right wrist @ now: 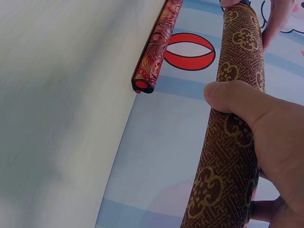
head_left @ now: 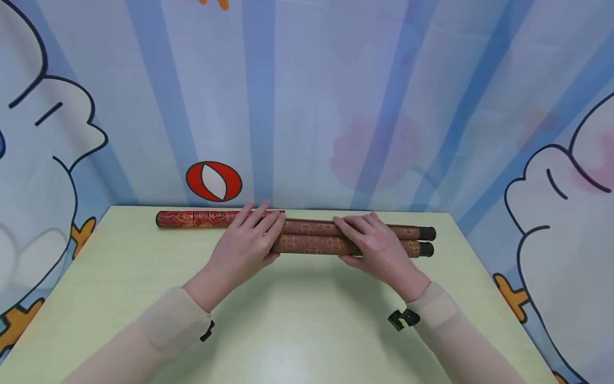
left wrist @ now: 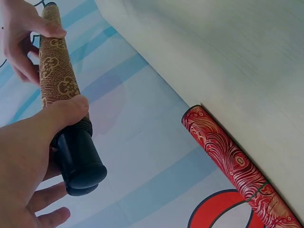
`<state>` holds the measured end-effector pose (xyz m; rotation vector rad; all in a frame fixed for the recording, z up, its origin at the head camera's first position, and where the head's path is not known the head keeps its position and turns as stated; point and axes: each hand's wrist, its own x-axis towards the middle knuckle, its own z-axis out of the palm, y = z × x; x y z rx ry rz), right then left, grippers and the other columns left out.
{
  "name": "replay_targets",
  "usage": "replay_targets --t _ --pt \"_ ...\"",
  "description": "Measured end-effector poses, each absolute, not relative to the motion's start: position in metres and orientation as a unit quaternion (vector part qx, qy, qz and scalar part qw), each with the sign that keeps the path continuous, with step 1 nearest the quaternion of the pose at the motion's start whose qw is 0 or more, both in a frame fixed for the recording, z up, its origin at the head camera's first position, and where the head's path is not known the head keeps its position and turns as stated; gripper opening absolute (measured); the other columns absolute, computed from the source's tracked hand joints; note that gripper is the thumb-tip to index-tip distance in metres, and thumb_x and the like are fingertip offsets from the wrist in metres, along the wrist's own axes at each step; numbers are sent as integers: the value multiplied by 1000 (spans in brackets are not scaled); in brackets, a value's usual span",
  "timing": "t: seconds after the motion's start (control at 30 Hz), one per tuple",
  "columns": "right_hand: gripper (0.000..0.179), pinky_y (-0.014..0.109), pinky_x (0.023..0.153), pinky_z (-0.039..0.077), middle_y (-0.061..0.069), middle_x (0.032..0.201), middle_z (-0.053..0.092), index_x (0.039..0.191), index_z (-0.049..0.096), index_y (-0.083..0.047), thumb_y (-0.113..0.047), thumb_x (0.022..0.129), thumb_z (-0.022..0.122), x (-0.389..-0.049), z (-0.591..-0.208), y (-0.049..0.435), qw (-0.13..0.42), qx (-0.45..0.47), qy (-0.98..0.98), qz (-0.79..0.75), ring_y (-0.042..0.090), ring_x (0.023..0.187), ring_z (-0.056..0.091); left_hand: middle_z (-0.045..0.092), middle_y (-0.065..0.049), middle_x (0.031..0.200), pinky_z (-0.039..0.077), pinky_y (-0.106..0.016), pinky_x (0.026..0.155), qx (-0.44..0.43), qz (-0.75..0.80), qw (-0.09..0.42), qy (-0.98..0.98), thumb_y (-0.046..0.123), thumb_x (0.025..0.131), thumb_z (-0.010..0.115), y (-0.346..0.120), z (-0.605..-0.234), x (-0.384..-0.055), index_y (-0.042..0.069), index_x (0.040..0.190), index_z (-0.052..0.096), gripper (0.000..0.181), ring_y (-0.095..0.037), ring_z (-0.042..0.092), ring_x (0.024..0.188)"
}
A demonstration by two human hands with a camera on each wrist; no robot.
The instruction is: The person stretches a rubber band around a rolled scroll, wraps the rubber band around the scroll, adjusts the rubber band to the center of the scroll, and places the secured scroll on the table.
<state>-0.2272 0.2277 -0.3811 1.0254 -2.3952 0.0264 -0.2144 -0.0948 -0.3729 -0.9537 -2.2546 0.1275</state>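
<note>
A brown scroll [head_left: 314, 245] with gold medallion patterns and black end knobs [head_left: 427, 233] is held lengthwise above the table. It forms two parallel rolls lying against each other. My left hand [head_left: 244, 242] grips its left end, the thumb across the near side just beside the black knobs [left wrist: 80, 164] in the left wrist view. Farther right, my right hand [head_left: 379, 250] holds both rolls, its thumb [right wrist: 223, 95] laid over the patterned cloth and its other fingers partly hidden behind. Behind the left hand, a red patterned roll [head_left: 196, 219] lies along the table's back edge, its right part overlapped by the fingers.
The pale table [head_left: 307, 330] reaches back to a blue striped cloth backdrop [head_left: 307, 106] with cartoon figures, which also rises at both sides. Shadows of the arms fall on the tabletop in front of the scroll.
</note>
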Motion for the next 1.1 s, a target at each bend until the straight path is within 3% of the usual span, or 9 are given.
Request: replay_targets --t 0.1,0.5,1.1 --pt "83 62 109 51 12 131 69 150 62 -10 -33 79 98 -227 -379 226 275 380 -883 3 34 113 66 73 -14 135 45 -54 118 -355 69 361 -860 46 76 97 -94 -376 -213 2 139 69 81 -38 60 138" --pt "82 62 109 52 13 132 69 150 63 -9 -32 80 98 -227 -373 218 299 380 -876 4 34 110 67 72 -15 136 43 -51 120 -351 43 371 -858 41 78 97 -92 -373 -215 1 141 68 80 -38 59 140" --pt "82 61 111 50 11 131 69 150 63 -11 -32 79 98 -231 -371 211 296 382 -875 -3 33 109 66 72 -20 133 44 -48 120 -343 27 329 -879 43 75 99 -103 -365 -215 -4 138 67 85 -40 61 135"
